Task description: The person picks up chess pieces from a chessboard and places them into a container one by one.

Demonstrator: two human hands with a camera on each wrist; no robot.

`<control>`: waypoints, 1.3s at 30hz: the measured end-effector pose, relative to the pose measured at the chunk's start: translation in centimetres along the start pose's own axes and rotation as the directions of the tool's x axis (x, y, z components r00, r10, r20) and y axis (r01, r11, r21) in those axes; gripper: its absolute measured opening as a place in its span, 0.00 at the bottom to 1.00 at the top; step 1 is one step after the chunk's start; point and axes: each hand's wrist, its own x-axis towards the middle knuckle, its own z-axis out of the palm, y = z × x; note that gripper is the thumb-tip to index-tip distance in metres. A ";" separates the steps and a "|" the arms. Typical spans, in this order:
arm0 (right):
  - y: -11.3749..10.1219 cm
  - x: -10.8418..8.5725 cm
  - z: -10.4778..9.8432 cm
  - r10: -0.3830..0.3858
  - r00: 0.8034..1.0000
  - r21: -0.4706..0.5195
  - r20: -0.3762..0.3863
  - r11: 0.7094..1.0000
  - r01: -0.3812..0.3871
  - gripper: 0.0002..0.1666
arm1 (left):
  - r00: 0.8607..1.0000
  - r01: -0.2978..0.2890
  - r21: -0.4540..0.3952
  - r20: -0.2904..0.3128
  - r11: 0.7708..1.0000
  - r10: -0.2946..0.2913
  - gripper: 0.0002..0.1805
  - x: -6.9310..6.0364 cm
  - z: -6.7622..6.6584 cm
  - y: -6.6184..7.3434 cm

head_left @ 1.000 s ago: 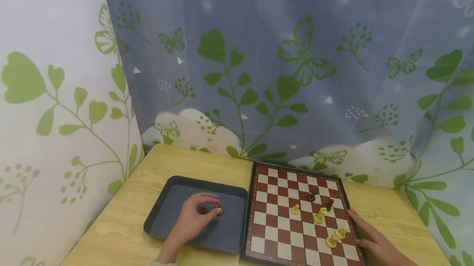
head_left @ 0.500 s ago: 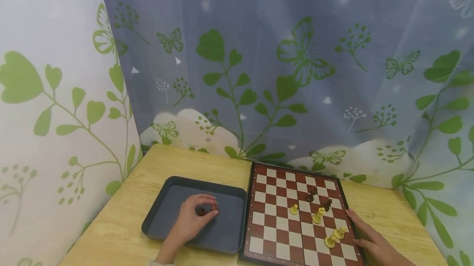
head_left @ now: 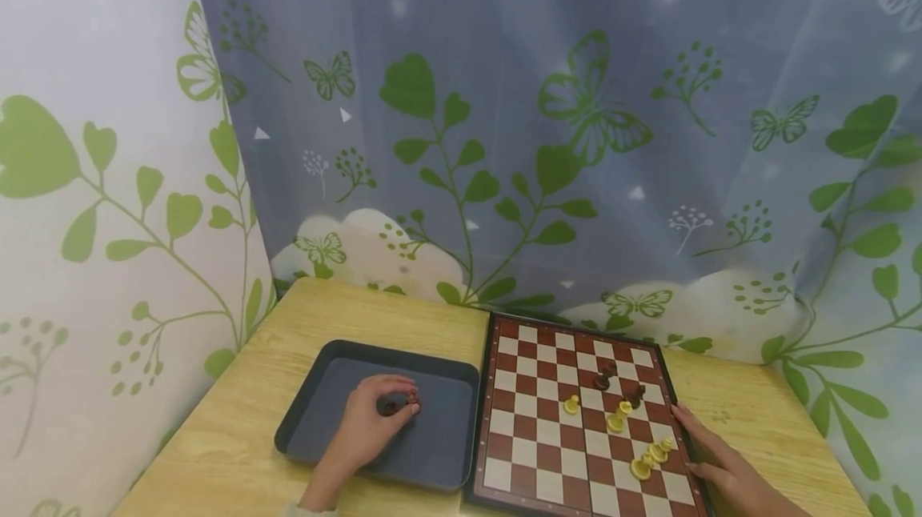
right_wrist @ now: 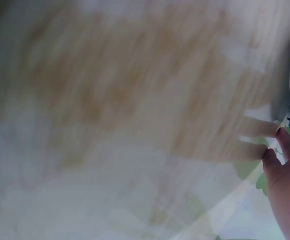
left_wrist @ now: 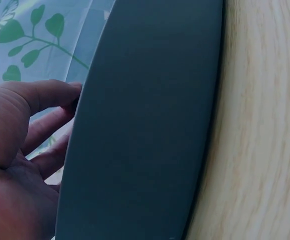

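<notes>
Okay, everything placed off the chessboard (head_left: 587,449), which lies flat on the wooden table (head_left: 403,317). Left hand (head_left: 369,418) is over the dark tray (head_left: 439,437), left of the chessboard and just beside its left edge. Thumb and fingers pinch a dark piece (head_left: 413,397); which chessman it is, too small to tell. Second dark piece (head_left: 390,409) shows in the curve of that hand, apparently on the tray floor, partly hidden; can't tell if it touches the palm. Left wrist view is mostly tray wall, hiding most of the pinch.

Right hand (head_left: 720,453) grasps nothing: extended fingers rest along the chessboard's right edge, probably steadying it. Right wrist view mainly blurred tabletop.

On the chessboard: two dark chessmen (head_left: 605,377) toward the far right part, one lone yellow pawn-like piece (head_left: 572,405) near the middle, a yellow piece (head_left: 619,417) to the right of that, and two yellow chessmen (head_left: 651,459) close together toward the near right corner.

Step in hand, as I judge it: handling a single dark piece at the tray. Picking up or setting down, can't tell. If picking up, the next move calls for a firm pinch and a lift clear of the tray's rim; if setting down, an easy release without knocking its neighbour.
</notes>
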 end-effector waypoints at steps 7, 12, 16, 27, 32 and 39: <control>0.2 0.0 0.0 0.034 0.999 0.021 0.012 0.999 -0.035 0.48 | 0.998 -0.032 0.067 -0.051 0.997 0.036 0.12 -0.1 0.1 -0.1; 0.3 0.0 0.1 0.066 0.997 0.038 0.032 0.997 -0.067 0.48 | 0.998 -0.023 0.064 -0.057 0.998 0.027 0.12 -0.3 0.2 0.0; 0.4 0.0 0.1 0.082 0.995 0.068 0.048 0.994 -0.085 0.49 | 0.998 -0.027 0.063 -0.059 0.998 0.031 0.11 -0.4 0.2 0.2; 0.4 0.0 0.1 0.014 1.000 -0.026 0.004 1.000 -0.014 0.48 | 0.999 -0.046 0.033 -0.016 0.998 0.047 0.11 -0.1 0.6 0.9; 0.2 0.2 0.0 0.040 0.999 -0.015 0.003 0.999 -0.040 0.48 | 0.995 -0.095 0.047 -0.004 0.994 0.095 0.11 0.5 0.7 1.2; 0.1 -0.2 -0.1 -0.011 1.000 -0.023 -0.022 1.000 0.010 0.46 | 0.993 -0.118 0.054 0.030 0.992 0.117 0.12 1.1 1.4 2.1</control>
